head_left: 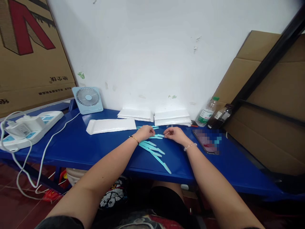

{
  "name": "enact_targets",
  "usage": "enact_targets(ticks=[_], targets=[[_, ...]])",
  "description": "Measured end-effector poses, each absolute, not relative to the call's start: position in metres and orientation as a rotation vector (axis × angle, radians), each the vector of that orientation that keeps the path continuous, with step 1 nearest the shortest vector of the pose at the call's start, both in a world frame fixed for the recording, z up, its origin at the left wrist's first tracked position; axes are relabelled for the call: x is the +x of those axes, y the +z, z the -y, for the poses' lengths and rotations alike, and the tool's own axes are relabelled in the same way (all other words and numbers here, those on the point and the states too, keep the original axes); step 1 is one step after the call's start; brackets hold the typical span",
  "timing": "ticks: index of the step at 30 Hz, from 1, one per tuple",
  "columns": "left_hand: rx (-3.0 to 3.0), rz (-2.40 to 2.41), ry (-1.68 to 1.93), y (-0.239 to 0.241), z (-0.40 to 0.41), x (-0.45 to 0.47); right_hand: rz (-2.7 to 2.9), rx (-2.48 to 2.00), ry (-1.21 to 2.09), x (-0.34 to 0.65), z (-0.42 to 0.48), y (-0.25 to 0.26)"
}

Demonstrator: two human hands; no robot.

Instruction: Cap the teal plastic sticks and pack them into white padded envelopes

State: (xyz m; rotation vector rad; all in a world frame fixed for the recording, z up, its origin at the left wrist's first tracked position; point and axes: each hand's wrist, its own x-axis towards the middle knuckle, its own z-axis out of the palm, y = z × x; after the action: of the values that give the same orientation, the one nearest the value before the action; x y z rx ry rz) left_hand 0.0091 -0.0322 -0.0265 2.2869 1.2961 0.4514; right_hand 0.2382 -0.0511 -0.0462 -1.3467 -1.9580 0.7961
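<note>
Sticks [160, 150], slim and turquoise, lie fanned at the centre of the head view on a blue counter [71, 144]. Those higher in the frame run nearly level, left to right; the lower ones slant down to the right, below both hands. The left hand [145, 132] is over the fan's left side, thumb and fingertips drawn together, its wrist hiding some stick ends. The right hand [175, 135], nearly pinched shut, meets the right tips of a level pair (whether either hand truly grips one, I cannot tell). The slanting sticks' visible upper ends are nearer the left hand, whose wrist stands in the way there. A long white envelope [111, 126] lies left of it, white stacks [134, 114] above, a phone [205, 141] to the right.
</note>
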Motion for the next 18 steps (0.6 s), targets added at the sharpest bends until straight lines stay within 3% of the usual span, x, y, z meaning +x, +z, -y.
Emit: enact_targets(ticks=[3, 8, 12, 18], targets=[[2.319, -1.242, 0.465, -0.029, 0.031, 0.008, 2.054, -1.362, 0.667, 0.238, 0.052, -0.045], [2.529, -1.475, 0.650, -0.033, 0.023, -0.005, 2.098, -1.706, -0.047, 0.248, 0.052, -0.042], [2.535, -1.562, 0.496, -0.035, 0.022, -0.014, 2.137, -1.933, -0.016, 0.242, 0.049, -0.047], [2.529, -1.448, 0.282, -0.036, 0.028, -0.017, 2.143, -1.910, 0.126, 0.232, 0.036, -0.051]])
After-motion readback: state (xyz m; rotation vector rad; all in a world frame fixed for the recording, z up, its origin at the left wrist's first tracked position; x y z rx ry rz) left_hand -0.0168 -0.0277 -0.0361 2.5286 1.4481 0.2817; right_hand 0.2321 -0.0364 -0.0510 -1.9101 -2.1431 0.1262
